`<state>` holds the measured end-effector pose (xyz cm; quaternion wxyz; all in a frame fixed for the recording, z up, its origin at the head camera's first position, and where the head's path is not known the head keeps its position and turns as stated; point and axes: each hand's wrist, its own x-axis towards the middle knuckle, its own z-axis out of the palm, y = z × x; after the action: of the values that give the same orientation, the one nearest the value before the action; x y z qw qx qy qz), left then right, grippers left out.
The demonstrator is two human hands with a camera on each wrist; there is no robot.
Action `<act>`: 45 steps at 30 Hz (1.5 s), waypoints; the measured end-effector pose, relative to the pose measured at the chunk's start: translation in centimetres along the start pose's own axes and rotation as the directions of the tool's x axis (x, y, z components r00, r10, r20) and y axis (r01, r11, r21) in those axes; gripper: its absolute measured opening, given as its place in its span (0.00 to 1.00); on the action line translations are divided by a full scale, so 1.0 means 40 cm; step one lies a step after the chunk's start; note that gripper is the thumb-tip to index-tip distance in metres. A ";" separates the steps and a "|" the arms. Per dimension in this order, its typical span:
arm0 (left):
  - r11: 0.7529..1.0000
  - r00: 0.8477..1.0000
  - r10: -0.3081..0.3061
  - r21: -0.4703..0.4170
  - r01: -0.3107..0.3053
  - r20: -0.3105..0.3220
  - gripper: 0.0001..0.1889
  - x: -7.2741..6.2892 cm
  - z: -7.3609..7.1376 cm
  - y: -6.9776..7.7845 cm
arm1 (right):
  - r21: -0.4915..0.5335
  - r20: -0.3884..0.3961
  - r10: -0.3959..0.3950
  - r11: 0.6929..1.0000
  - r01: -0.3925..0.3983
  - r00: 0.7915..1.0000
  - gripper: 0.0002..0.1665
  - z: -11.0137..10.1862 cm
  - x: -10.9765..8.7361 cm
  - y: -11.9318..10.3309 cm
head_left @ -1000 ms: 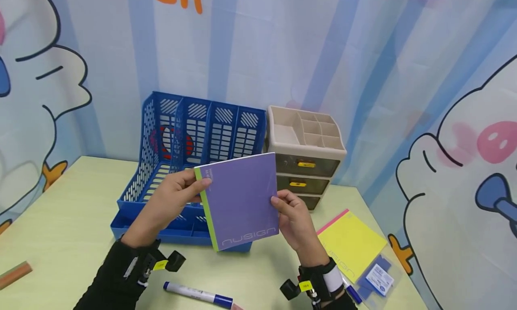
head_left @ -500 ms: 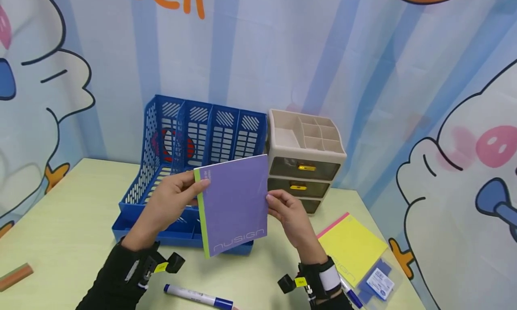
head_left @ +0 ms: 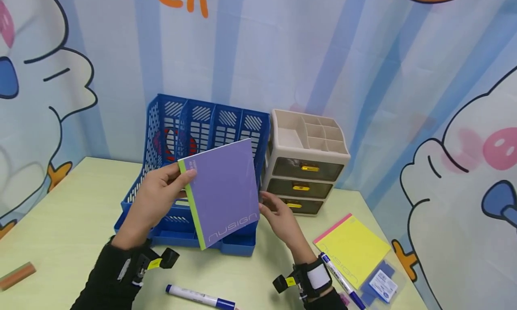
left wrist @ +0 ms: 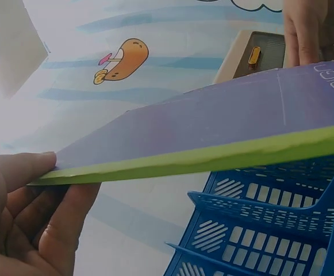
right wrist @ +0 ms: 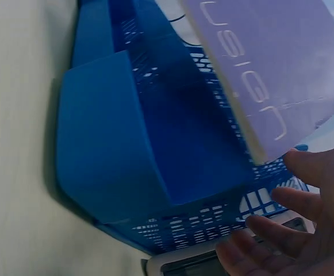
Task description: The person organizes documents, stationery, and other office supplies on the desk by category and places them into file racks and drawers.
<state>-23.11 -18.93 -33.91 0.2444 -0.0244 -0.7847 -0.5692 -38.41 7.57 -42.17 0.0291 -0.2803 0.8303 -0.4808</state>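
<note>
A purple notebook [head_left: 222,193] with a lime green spine is held up and tilted in front of a blue file rack [head_left: 239,246], covering part of its slots. My left hand [head_left: 151,202] pinches the spine near its upper end, thumb on the cover and fingers behind, as the left wrist view also shows. My right hand [head_left: 280,222] is at the notebook's right edge, low down. In the right wrist view, the thumb of this right hand [right wrist: 310,213] lies right by the notebook's corner, while its other fingers are spread and hold nothing.
A beige drawer organizer [head_left: 308,153] stands right of the rack. A yellow notebook [head_left: 355,247], a blue-and-white packet [head_left: 383,285] and a marker [head_left: 343,281] lie at the right. Another marker [head_left: 198,296] lies at the front, and a brownish block [head_left: 17,276] at far left.
The notebook has moved left and tilted, its right edge now over the rack. My right hand has shifted left and lower along that edge, easing from its earlier pinch. The left hand keeps its grip.
</note>
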 end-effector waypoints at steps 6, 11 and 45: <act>0.999 0.998 0.035 -0.003 -0.035 -0.049 0.22 -0.006 -0.010 0.003 | -0.067 0.031 0.000 0.998 0.003 1.000 0.31 0.021 -0.002 0.012; 0.996 0.992 0.081 0.034 -0.078 -0.093 0.23 -0.007 -0.014 0.002 | -0.088 0.061 -0.011 0.996 0.017 0.998 0.31 0.031 0.000 0.025; 0.897 0.893 0.346 0.380 -0.225 -0.287 0.16 0.156 0.148 0.022 | 0.071 0.106 0.106 0.991 -0.113 0.989 0.38 0.043 -0.002 0.043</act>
<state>-30.42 -14.76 -31.92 0.4615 0.0019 -0.8023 -0.3787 -38.54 6.93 -44.53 0.1085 -0.2570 0.8229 -0.4950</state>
